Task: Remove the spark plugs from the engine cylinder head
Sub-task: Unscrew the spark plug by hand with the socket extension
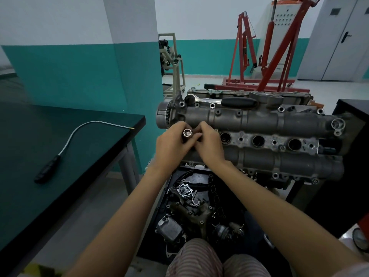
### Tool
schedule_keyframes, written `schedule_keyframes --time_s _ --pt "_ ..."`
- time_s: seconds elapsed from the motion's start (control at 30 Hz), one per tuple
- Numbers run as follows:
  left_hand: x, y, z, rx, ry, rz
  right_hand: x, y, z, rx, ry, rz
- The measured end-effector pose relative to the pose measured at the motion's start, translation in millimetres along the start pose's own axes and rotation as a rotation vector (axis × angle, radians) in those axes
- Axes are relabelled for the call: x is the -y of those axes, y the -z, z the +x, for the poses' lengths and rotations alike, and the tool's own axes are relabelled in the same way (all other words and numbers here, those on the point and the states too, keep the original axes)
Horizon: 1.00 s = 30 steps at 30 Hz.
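The grey engine cylinder head (259, 120) lies across the stand in front of me, with three open spark plug wells (258, 141) showing along its middle. My left hand (169, 146) grips a long metal socket (187, 133) over the head's left end, its open mouth facing me with something pale inside. My right hand (209, 144) meets it from the right, fingertips pinching at the socket's side. The leftmost well is hidden behind my hands. A ratchet wrench (225, 100) with a black grip rests on top of the head.
A dark green table (60, 156) stands at left with a flexible pick-up tool (65, 144) on it. Below the head, a black tray (199, 206) holds several loose engine parts. Red engine cranes (265, 56) stand behind, a black cabinet (351, 136) at right.
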<state>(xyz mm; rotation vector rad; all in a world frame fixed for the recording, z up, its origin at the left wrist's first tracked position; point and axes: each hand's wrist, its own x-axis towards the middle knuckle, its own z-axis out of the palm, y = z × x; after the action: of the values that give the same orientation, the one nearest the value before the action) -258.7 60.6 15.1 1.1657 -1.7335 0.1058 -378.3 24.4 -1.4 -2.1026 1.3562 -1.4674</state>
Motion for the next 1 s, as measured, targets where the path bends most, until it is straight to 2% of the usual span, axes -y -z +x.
schedule_keyframes --time_s 0.07,0.17,0.3,0.47,0.67,0.8,0.93,1.0 --pt "3 3 -4 0.017 -0.060 -0.031 -1 -1 -1 -0.008 -0.002 0.040" --pt "3 4 -6 0.030 -0.058 -0.096 -1 -1 -1 0.007 0.015 0.031" --pt "-1 0 -3 -0.028 0.022 -0.087 -3 -3 -2 0.057 0.014 -0.051" --pt "-10 -4 -1 -0.084 0.098 -0.002 -2 -1 -6 0.039 -0.028 0.007" --pt "3 11 -3 0.124 -0.132 -0.043 -1 -1 -7 0.029 0.011 0.030" --pt "7 15 1 0.146 -0.262 0.009 0 0 -7 0.043 0.026 0.027" --pt "10 11 6 0.182 -0.199 -0.011 0 -1 -5 0.051 0.050 0.008" --pt "11 7 4 0.138 -0.149 0.021 0 -1 -6 0.061 0.069 -0.016"
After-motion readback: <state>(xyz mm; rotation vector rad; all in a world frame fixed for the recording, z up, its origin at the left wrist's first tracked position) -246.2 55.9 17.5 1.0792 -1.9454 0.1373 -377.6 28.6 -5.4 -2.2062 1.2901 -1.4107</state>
